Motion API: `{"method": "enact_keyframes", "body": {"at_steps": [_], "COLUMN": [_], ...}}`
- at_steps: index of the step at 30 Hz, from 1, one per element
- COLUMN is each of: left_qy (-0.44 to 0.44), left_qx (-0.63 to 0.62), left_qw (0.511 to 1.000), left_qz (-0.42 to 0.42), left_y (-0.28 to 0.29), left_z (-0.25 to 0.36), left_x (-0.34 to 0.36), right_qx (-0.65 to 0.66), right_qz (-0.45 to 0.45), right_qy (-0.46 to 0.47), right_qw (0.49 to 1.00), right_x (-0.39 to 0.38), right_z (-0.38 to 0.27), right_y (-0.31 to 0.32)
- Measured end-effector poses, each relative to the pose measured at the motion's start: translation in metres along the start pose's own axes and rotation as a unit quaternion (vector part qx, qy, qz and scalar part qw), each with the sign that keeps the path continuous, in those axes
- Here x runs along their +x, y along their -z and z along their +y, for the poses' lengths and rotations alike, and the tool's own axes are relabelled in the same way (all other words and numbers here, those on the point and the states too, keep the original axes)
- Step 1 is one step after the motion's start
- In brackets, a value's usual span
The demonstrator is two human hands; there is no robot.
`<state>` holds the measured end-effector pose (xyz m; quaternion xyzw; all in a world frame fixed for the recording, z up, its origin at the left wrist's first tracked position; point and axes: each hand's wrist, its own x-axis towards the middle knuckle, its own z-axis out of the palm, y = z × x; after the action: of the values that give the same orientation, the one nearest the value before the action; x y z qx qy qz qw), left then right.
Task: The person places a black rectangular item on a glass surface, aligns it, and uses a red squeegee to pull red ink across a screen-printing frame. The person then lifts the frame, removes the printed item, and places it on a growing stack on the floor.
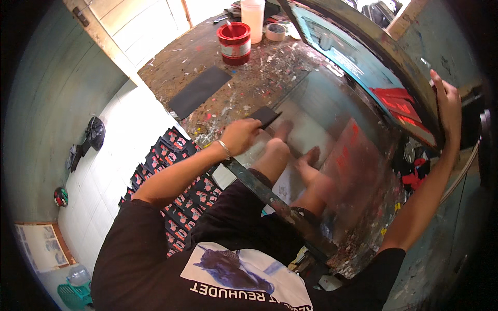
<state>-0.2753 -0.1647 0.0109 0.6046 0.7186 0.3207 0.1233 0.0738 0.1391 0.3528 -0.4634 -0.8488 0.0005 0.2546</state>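
- The person is sitting at a paint-spattered worktop (280, 65), the two hands working well apart.
- Left hand (241, 137) is pinching a dark flat piece (263, 115) by its near edge, over the near side of a glass panel (307, 111); an edge grip is probably leaving most of its face untouched.
- Right hand (448, 98) is bracing the outer edge of a framed screen (363, 58); exact finger wrap hard to tell from here.
- The screen is standing tilted up off the glass, seemingly so that the left hand is having free room beneath.
- Red colour is lying along the screen's lower end, perhaps pooling there because of the slope.
- A black sheet (199, 92) is resting left of the glass, likely for easy left-hand reach.
- A red bucket (234, 49), translucent container (252, 20) and tape roll (275, 32) are sitting at the far side, presumably out of the screen's swing.
- Printed black pieces (189, 207) are covering the floor in rows, spread perhaps for drying.
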Motion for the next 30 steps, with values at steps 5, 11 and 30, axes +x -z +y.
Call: {"method": "enact_keyframes", "body": {"at_steps": [5,11,30], "left_qy": [0.054,0.049,-0.016], "left_qx": [-0.15,-0.003,0.004], "left_qw": [0.981,0.994,0.992], "left_qz": [-0.113,-0.093,-0.125], "left_y": [0.081,0.076,0.037], "left_z": [-0.03,-0.046,-0.008], "left_x": [0.044,0.038,0.035], "right_qx": [0.006,-0.012,0.068], "right_qz": [0.011,0.017,-0.058], "right_qy": [-0.029,0.01,0.008], "right_qw": [1.0,1.0,0.996], "right_x": [-0.004,-0.001,0.01], "right_z": [-0.004,0.001,0.029], "right_y": [0.003,-0.003,-0.002]}}
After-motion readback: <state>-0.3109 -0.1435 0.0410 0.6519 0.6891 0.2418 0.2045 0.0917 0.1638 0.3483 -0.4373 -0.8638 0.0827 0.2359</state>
